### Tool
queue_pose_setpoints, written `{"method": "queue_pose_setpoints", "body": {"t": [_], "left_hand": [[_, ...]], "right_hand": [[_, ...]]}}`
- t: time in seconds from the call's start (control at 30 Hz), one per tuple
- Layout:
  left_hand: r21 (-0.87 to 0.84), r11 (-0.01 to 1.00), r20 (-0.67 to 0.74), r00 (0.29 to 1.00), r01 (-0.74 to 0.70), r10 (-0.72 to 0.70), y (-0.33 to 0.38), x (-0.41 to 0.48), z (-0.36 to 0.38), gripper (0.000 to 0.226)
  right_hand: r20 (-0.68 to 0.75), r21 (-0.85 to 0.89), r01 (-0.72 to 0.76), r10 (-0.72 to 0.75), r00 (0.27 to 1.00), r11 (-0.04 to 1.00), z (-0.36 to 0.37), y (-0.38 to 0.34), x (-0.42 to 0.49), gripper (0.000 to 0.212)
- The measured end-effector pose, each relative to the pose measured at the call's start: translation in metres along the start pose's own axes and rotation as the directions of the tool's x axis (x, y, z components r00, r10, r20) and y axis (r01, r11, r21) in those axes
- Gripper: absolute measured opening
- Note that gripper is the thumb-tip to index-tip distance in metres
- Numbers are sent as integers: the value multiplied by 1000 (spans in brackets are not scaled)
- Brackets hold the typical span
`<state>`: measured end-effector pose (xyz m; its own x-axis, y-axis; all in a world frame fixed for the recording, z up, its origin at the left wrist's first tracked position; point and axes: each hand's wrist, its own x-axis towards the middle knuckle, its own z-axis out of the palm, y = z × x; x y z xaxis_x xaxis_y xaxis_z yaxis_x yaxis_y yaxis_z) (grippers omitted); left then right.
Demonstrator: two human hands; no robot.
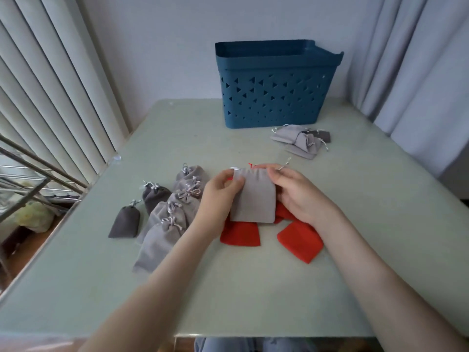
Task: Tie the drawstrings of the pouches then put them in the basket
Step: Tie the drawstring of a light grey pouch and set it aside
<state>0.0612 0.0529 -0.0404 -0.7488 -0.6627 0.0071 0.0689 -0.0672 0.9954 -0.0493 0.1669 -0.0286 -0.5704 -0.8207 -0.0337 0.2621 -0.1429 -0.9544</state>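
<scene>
Basket [276, 85], upper centre: interior hidden behind its front wall; contents cannot be told.

Red pouches [241, 235], centre of frame: upper parts are covered by the light grey pouch [253, 196] and both hands; their number and mouths cannot be told.

Left hand [218, 196]: fingers partly hidden behind that pouch's edge.

Right hand [297, 191]: drawstring [286, 162] too thin to trace into the grip.

Grey pouch heap [299, 141], right of centre: overlapping, count unclear.

Both forearms are cut off by the lower edge; the bench [228, 301] runs out at both sides.
</scene>
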Motion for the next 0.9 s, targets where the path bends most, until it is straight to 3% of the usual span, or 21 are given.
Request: {"method": "queue_pose_setpoints", "body": {"t": [0.07,0.2,0.37,0.5,0.63,0.7,0.9], "left_hand": [[-2,1000,8,1000,2,-2,-1,-2,4,19],[-248,958,114,986,146,-121,-1,3,4,41],[-386,915,150,986,120,-66,-3,7,2,30],[-475,873,136,989,115,-56,-6,8,0,30],[-554,825,74,994,110,-82,-2,11,-2,33],[-551,827,53,994,110,-96,-1,10,-2,32],[-224,968,75,992,114,-99,-3,4,-1,31]], "right_hand": [[-60,29,28,-26,998,999,-1,7,4,21],[-30,-8,42,-42,999,999,-1,15,7,20],[-47,0,44,-44,998,999,-4,18,11,26],[-30,124,96,-93,995,988,-1,17,12,31],[-149,327,155,-111,983,932,-7,12,12,43],[-182,310,162,-109,977,937,-10,12,12,48],[-44,-9,191,-191,981,982,-3,18,6,15]]}}
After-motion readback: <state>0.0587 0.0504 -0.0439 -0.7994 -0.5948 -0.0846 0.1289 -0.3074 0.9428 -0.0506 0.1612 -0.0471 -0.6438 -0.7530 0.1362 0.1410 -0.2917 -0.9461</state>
